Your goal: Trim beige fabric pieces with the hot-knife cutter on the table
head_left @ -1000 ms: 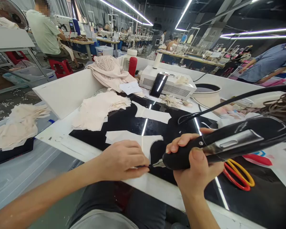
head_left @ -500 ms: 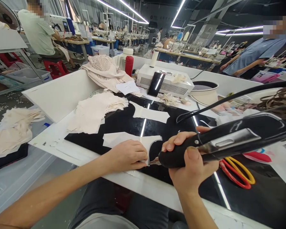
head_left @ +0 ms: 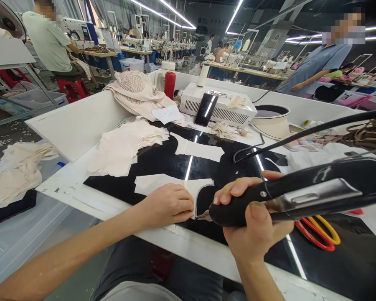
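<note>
My left hand (head_left: 171, 204) lies on a cream cut fabric piece (head_left: 148, 184) near the front edge of the black board (head_left: 163, 163). Its fingers are bent together over the piece's right end, pressing or pinching it. My right hand (head_left: 253, 234) is wrapped round a black corded handheld tool (head_left: 310, 196) with a metal lever along its side. The tool's thin metal tip (head_left: 203, 215) is at the fabric's lower right corner, close to my left fingertips. Whether the tip touches the cloth is hard to tell. A similar fabric piece (head_left: 200, 150) lies flat farther back.
A stack of cream pieces (head_left: 119, 146) lies at left. Red and yellow scissors handles (head_left: 319, 234) show under the tool. Behind stand a phone (head_left: 206, 109), a vented white box (head_left: 219, 100), a red bottle (head_left: 169, 85) and a round bin (head_left: 271, 121). A black cable (head_left: 301, 136) arches across.
My right hand and the tool have shifted slightly right and down; the tip stays by the fabric's corner. My left hand is nearly still. The person at back right has moved left.
</note>
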Tool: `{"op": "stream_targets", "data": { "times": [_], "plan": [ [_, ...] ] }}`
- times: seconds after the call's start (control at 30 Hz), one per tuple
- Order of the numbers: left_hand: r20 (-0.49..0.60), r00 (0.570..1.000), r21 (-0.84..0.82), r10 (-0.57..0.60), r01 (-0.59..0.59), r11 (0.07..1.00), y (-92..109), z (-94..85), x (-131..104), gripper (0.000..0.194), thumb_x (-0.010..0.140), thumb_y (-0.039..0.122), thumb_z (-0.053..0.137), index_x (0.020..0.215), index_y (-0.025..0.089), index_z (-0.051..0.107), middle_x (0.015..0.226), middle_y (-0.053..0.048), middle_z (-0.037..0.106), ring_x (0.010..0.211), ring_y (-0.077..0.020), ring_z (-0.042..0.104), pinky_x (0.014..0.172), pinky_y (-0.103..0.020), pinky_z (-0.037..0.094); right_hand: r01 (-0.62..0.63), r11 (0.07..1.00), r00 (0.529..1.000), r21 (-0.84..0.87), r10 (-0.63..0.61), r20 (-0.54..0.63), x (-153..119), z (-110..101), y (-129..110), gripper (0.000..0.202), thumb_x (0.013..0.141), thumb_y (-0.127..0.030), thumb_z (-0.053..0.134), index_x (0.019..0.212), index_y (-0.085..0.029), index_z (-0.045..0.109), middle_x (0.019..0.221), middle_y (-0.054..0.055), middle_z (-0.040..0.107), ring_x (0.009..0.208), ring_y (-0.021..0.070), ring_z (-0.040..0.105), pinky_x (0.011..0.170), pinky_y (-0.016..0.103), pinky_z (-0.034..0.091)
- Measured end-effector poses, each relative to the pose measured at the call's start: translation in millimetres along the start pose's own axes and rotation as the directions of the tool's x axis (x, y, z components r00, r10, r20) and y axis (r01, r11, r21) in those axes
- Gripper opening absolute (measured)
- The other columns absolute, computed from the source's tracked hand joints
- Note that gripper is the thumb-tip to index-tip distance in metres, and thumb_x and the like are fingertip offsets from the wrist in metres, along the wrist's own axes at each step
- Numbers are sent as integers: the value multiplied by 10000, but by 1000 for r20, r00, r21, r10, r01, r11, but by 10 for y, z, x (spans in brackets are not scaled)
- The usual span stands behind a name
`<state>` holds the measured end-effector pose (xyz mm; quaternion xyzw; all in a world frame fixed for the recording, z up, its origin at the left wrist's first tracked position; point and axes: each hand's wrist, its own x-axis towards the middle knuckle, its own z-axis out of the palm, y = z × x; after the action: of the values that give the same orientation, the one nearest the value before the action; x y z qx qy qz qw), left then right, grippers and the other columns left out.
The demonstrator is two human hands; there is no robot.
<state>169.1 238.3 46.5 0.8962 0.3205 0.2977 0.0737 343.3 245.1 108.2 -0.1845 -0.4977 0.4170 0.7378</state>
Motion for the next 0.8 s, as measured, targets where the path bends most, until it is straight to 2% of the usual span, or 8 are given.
{"op": "stream_targets", "data": {
  "times": [0.33,0.5,0.63,0.73,0.8],
  "plan": [
    [21,1000,-49,-11,12,999,1,-35,9,173,1059,226,576,957,170,705,1007,-34,764,963,-193,678,899,-341,486,-16,999,1000,-28,16,22,-24,-14,19,373,863,-282,804,1173,-245,601,795,-36,643,577,157,612,507,299,534],
    [79,991,-136,-112,122,983,2,-55,29,181,1063,254,587,946,180,705,1015,-35,741,959,-178,674,911,-323,485,-6,998,999,-55,9,48,-23,-31,12,383,872,-284,811,1179,-243,587,800,-34,637,582,156,603,530,309,538],
    [109,981,-101,-161,172,980,-1,-27,68,94,990,224,693,906,183,687,968,-24,713,911,-181,663,879,-313,482,-6,998,999,-63,9,37,-21,-29,11,380,870,-282,808,1179,-243,591,800,-34,636,578,156,608,525,300,532],
    [107,984,-49,-145,151,987,-12,3,84,95,983,213,693,900,177,666,965,-30,699,893,-190,649,840,-314,483,-9,999,999,-50,11,36,-24,-28,12,380,869,-274,809,1182,-243,596,804,-31,644,585,154,610,529,300,534],
    [68,992,-33,-107,109,993,-16,19,80,68,992,196,677,933,167,658,1020,-50,694,935,-199,650,866,-321,488,-9,999,999,-43,11,35,-28,-30,14,384,870,-270,811,1188,-240,599,806,-28,649,586,155,612,532,303,538]
  ]
}}
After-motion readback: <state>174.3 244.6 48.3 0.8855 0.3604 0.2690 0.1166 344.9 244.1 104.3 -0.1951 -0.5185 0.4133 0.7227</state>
